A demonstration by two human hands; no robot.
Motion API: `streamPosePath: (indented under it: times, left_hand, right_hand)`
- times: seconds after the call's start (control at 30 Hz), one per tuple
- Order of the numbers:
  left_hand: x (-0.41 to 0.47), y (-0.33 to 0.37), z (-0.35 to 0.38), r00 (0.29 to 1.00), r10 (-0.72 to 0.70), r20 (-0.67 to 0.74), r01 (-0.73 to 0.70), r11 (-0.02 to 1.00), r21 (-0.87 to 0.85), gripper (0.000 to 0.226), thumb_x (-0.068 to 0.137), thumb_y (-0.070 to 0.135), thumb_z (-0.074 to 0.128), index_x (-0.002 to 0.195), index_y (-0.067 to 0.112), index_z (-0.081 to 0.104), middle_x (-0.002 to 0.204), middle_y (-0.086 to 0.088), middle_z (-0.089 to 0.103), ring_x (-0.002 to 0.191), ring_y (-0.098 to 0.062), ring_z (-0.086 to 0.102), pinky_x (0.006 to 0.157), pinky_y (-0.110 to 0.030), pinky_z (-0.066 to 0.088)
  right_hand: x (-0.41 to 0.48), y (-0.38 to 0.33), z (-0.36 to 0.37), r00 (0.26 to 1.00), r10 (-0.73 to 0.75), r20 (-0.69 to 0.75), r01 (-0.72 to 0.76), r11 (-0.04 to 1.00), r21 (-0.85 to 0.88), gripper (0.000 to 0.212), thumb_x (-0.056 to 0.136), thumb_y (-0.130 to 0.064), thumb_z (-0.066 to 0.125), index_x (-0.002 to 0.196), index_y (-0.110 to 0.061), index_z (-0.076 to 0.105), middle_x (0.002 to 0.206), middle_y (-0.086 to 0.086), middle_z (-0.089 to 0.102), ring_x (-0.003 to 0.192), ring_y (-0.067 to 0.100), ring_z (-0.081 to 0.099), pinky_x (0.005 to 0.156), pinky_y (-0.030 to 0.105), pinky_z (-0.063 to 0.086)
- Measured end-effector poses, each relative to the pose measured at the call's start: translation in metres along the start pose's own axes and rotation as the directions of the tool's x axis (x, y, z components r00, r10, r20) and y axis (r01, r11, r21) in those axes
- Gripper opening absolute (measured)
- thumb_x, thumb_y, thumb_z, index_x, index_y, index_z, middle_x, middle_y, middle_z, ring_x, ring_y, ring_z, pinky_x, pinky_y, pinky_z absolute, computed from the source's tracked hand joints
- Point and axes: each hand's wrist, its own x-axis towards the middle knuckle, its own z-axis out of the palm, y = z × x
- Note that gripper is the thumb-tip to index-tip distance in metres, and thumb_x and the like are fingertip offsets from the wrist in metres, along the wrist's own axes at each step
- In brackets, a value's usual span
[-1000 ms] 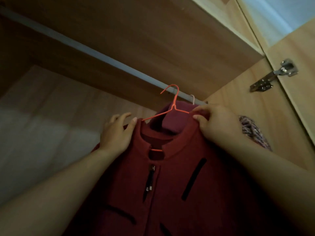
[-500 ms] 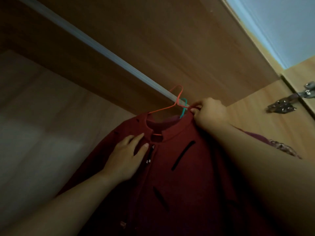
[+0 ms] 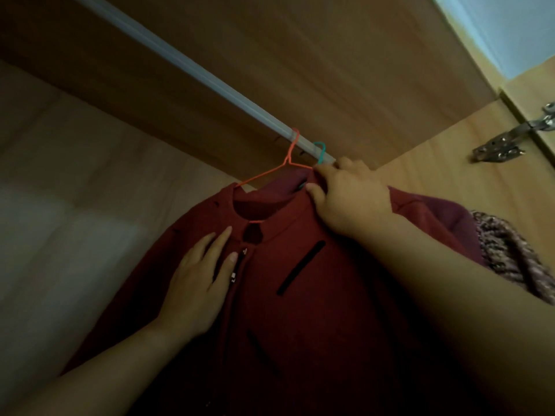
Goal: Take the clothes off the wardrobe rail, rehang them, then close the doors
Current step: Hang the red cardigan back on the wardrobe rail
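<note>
Head view: left hand (image 3: 201,274) lies flat on the jacket (image 3: 300,310) chest, fingers straight, fingertips beside the zip (image 3: 238,262). A second ago it was up at the left side of the collar; half a second ago it had already come down to the chest, and it has barely shifted since. Right hand (image 3: 348,199) still pinches the right side of the collar, thumb underneath and fingers curled over the top, much as in both earlier frames.

The jacket hangs on an orange hanger (image 3: 289,162), whose hook sits over the rail (image 3: 180,62), as it did half a second ago. Just to its right, a teal hanger (image 3: 321,154) also hooks over the rail, touching the right hand's knuckles.

Behind the jacket hangs a purple garment (image 3: 435,217), and beyond that a speckled knit (image 3: 510,250) against the side panel (image 3: 435,151). A metal hinge (image 3: 510,139) is fixed to that panel near the door edge.

The right hand hides the orange hanger's right arm and most of the teal hanger; the right forearm covers the jacket's right shoulder and part of the purple garment.
</note>
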Motion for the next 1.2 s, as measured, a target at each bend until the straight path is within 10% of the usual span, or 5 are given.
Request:
streamPosePath:
  times: [0.23, 0.5, 0.83, 1.03, 1.2]
  left_hand:
    - [-0.062, 0.019, -0.018, 0.997, -0.012, 0.077, 0.012, 1.000, 0.002, 0.074, 0.079, 0.069, 0.021, 0.145, 0.034, 0.029, 0.148, 0.005, 0.036, 0.136, -0.010, 0.031, 0.108, -0.022, 0.021]
    - [-0.172, 0.046, -0.040, 0.932, -0.089, 0.351, 0.002, 0.971, 0.241, 0.085, 0.071, 0.074, 0.016, 0.147, 0.035, 0.019, 0.154, 0.006, 0.023, 0.138, -0.010, 0.026, 0.114, -0.037, 0.024]
    - [-0.303, 0.061, -0.067, 0.752, -0.119, 0.649, -0.048, 0.971, 0.233, 0.075, 0.079, 0.074, 0.013, 0.146, 0.040, 0.016, 0.154, 0.009, 0.023, 0.139, -0.009, 0.023, 0.114, -0.045, 0.025]
    - [-0.406, 0.084, -0.084, 0.678, -0.070, 0.731, 0.045, 0.998, 0.054, 0.067, 0.085, 0.071, 0.016, 0.145, 0.040, 0.020, 0.149, 0.018, 0.023, 0.135, -0.002, 0.023, 0.113, -0.046, 0.026]
    - [-0.499, 0.125, -0.100, 0.593, 0.011, 0.805, 0.103, 0.991, -0.089, 0.060, 0.089, 0.062, 0.026, 0.144, 0.036, 0.028, 0.146, 0.016, 0.031, 0.130, 0.001, 0.025, 0.107, -0.038, 0.029]
  right_hand:
    - [-0.111, -0.012, -0.007, 0.970, -0.110, 0.218, 0.097, 0.993, 0.071, 0.062, 0.094, -0.054, 0.027, 0.148, -0.025, 0.016, 0.158, 0.006, 0.003, 0.144, 0.024, -0.001, 0.115, 0.044, -0.003]
    - [-0.244, -0.029, -0.011, 0.966, -0.140, 0.217, 0.104, 0.980, 0.170, 0.063, 0.087, -0.051, 0.026, 0.127, -0.014, 0.057, 0.136, 0.014, 0.051, 0.128, 0.032, 0.045, 0.106, 0.046, 0.030]
    - [-0.394, -0.042, -0.054, 0.924, -0.081, 0.374, -0.039, 0.953, 0.301, 0.055, 0.091, -0.045, 0.033, 0.136, -0.015, 0.046, 0.147, 0.008, 0.038, 0.136, 0.028, 0.034, 0.103, 0.039, 0.029]
    - [-0.506, -0.058, -0.120, 0.780, 0.023, 0.626, -0.256, 0.923, 0.286, 0.054, 0.092, -0.044, 0.037, 0.138, -0.017, 0.043, 0.146, 0.005, 0.039, 0.130, 0.024, 0.042, 0.097, 0.031, 0.039]
    - [-0.598, -0.070, -0.202, 0.516, 0.147, 0.844, -0.471, 0.871, 0.136, 0.059, 0.093, -0.053, 0.027, 0.141, -0.021, 0.037, 0.145, 0.005, 0.040, 0.124, 0.025, 0.048, 0.096, 0.038, 0.047]
